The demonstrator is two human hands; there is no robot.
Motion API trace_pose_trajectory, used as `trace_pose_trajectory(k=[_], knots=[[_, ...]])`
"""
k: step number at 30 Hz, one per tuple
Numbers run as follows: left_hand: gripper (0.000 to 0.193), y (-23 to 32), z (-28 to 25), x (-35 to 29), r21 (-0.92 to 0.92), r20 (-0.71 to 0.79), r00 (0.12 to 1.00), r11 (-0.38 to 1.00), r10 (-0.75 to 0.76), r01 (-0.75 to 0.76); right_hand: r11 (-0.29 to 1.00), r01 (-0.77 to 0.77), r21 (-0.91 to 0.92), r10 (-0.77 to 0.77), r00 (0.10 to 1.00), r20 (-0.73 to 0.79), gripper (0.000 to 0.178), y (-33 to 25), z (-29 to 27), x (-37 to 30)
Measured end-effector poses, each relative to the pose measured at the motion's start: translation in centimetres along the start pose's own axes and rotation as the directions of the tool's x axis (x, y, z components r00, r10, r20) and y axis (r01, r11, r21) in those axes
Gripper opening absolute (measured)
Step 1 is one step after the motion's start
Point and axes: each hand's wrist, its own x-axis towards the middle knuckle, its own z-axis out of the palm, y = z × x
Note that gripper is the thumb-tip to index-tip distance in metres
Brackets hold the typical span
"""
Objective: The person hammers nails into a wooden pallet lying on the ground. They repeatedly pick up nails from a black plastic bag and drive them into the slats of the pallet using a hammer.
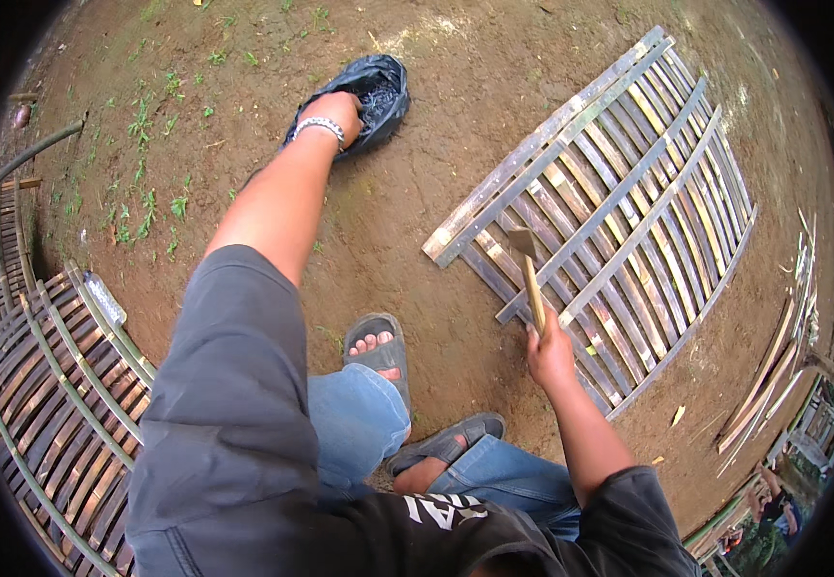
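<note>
Now left hand (340, 115) dips in bag (391, 123), eleven o'clock, grip hidden; right hand (550, 354) clasps hafted tool (531, 282) near two-o'clock panel (623, 213).

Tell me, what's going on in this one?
A person has the left hand inside a black plastic bag of thin, greyish pieces; the fingers are partly hidden, so any grip there is unclear. The right hand holds a wooden-handled tool, whose head shows against the near end of a slatted panel. That panel lies flat on bare earth to the right, and more slatwork sits at the lower left.
</note>
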Motion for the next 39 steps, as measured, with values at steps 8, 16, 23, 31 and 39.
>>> trace_pose_trajectory(k=[8,16,23,31,39], knots=[[0.024,0.4,2.5,-0.9,-0.116,-0.194,0.978,0.992,-0.073,0.051,0.995,-0.076,0.062,0.077,0.997,-0.003,0.044,-0.6,-0.6,-0.4],[0.021,0.0,2.6,-1.0,-0.086,-0.265,0.964,0.996,-0.016,-0.007,0.984,-0.063,0.168,0.068,0.997,-0.027,0.044,-0.3,-0.4,-0.4],[0.021,-0.4,1.8,-0.4,-0.214,-0.227,0.969,0.976,-0.093,0.044,0.965,-0.084,0.247,0.092,0.995,-0.023,0.047,0.6,-0.8,-0.5],[0.021,-0.9,2.9,-0.7,-0.321,-0.283,0.95,0.946,-0.134,0.038,0.969,-0.144,0.202,0.143,0.99,0.02,0.047,0.3,-1.3,0.0],[0.021,-1.0,3.8,-0.9,-0.435,-0.33,0.928,0.9,-0.174,0.015,0.956,-0.097,0.277,0.104,0.995,-0.011,0.048,1.0,-0.7,-0.4]])
